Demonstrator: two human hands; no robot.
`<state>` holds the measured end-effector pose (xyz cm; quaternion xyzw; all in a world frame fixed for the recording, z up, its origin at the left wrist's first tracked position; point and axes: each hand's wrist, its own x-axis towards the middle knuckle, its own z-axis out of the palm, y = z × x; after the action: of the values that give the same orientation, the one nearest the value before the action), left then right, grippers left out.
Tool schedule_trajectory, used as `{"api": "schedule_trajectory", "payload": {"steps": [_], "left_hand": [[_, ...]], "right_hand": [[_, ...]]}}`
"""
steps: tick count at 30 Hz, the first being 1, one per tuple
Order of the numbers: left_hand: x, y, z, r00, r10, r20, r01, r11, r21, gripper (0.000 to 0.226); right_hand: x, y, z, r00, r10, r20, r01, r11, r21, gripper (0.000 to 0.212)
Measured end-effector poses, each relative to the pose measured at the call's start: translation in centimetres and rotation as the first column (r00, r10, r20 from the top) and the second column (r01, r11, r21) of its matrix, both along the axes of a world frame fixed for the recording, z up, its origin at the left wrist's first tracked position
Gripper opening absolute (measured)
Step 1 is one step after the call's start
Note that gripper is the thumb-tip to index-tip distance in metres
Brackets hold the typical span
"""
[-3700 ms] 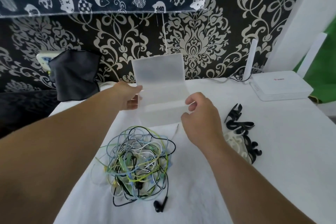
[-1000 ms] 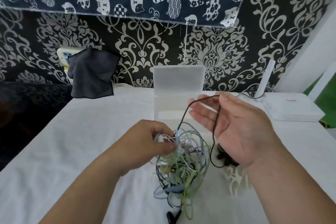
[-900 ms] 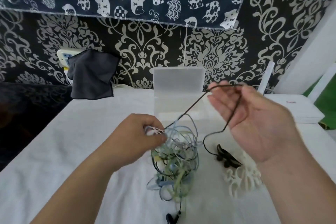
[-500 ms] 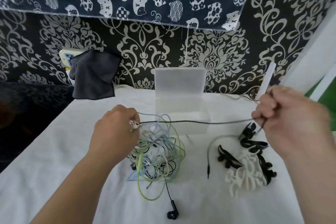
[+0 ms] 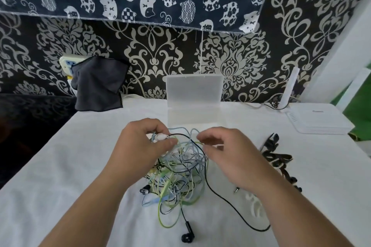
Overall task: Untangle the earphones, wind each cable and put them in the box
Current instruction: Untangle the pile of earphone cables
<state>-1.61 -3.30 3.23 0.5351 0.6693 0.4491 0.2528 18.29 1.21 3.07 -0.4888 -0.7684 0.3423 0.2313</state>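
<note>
A tangle of earphone cables (image 5: 176, 176), green, pale blue, white and black, lies on the white table (image 5: 60, 176). My left hand (image 5: 144, 142) pinches a white part at the top of the tangle. My right hand (image 5: 226, 152) hovers over the tangle's right side with its fingers curled, touching the pale cables; whether it holds one I cannot tell. A black cable (image 5: 230, 204) trails to the right, its jack plug (image 5: 236, 189) beside my right wrist. A black earbud (image 5: 187, 237) lies at the front. The translucent box (image 5: 192, 114) stands open behind the tangle.
Black and white cable clips (image 5: 277, 158) lie to the right of my right hand. A white router (image 5: 317, 120) sits at the back right. A dark cloth (image 5: 98, 86) hangs at the back left over a socket strip. The table's left edge drops to dark floor.
My right hand has let go of the stretched black cable and come back left to the tangle. The black cable now lies slack on the table. My left hand stays at the tangle's top.
</note>
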Motion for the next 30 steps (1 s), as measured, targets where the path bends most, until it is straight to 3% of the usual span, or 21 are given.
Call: {"api": "schedule_trajectory", "payload": {"steps": [5, 7, 13, 18, 21, 24, 27, 30], "left_hand": [[0.6, -0.2, 0.4, 0.998, -0.057, 0.032, 0.056, 0.998, 0.043, 0.022], [0.7, -0.3, 0.4, 0.997, -0.07, 0.032, 0.069, 0.997, 0.034, 0.023], [-0.8, -0.4, 0.6, 0.963, 0.019, -0.267, -0.026, 0.999, -0.023, 0.027], [-2.9, -0.3, 0.8, 0.967, 0.047, -0.252, -0.051, 0.999, -0.011, 0.016], [-3.2, -0.2, 1.4, 0.984, 0.103, -0.143, -0.094, 0.993, 0.07, 0.013], [-3.3, 0.1, 1.4, 0.969, 0.243, 0.046, -0.247, 0.959, 0.139, 0.015], [-3.6, 0.5, 0.3, 0.933, 0.337, 0.122, -0.346, 0.937, 0.053, 0.022], [-3.3, 0.4, -0.2, 0.96, 0.233, 0.154, -0.212, 0.967, -0.138, 0.033]], "right_hand": [[-1.5, 0.0, -0.7, 0.997, -0.037, -0.064, 0.039, 0.999, 0.036, 0.006], [-1.7, -0.1, -0.2, 0.988, -0.015, -0.155, 0.02, 0.999, 0.032, 0.006], [-0.9, -0.2, 2.6, 0.884, -0.147, -0.445, 0.155, 0.988, -0.018, 0.011], [0.2, 0.0, 4.8, 0.527, -0.277, -0.803, 0.158, 0.961, -0.227, 0.021], [0.9, 0.1, 6.2, 0.374, -0.272, -0.887, 0.134, 0.962, -0.238, 0.029], [1.6, 0.3, 6.8, 0.248, -0.29, -0.924, 0.111, 0.956, -0.271, 0.03], [2.4, 0.7, 6.3, 0.288, -0.334, -0.897, 0.051, 0.941, -0.334, 0.027], [1.9, 0.6, 5.1, 0.484, -0.396, -0.781, 0.0, 0.892, -0.452, 0.03]]}}
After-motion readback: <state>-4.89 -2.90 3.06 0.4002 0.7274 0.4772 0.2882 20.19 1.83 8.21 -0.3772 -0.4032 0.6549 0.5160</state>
